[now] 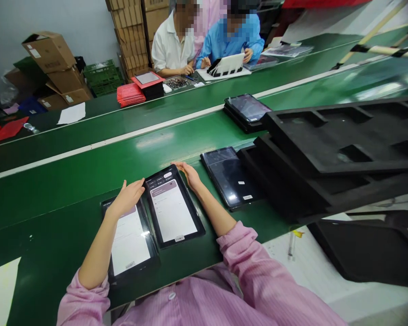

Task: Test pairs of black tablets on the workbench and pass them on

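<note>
A black-framed tablet (172,210) with a lit white page on its screen lies in front of me, its top end between my hands. My left hand (131,198) reaches over a second lit tablet (131,246) and presses its fingers to the first tablet's upper left edge. At the upper right corner, my right hand (187,174) curls its fingers round the frame, partly hidden behind it. The second tablet lies just to the left, its upper part covered by my left hand and forearm. Both screens carry a small label at the bottom.
Dark-screened tablets (227,176) lie to the right, beside stacked black foam trays (353,136). Another tablet pile (246,108) stands farther back on the green bench (78,181). Two co-workers sit across, one handling a white-cased device (227,64). Red sleeves (131,94) are stacked there.
</note>
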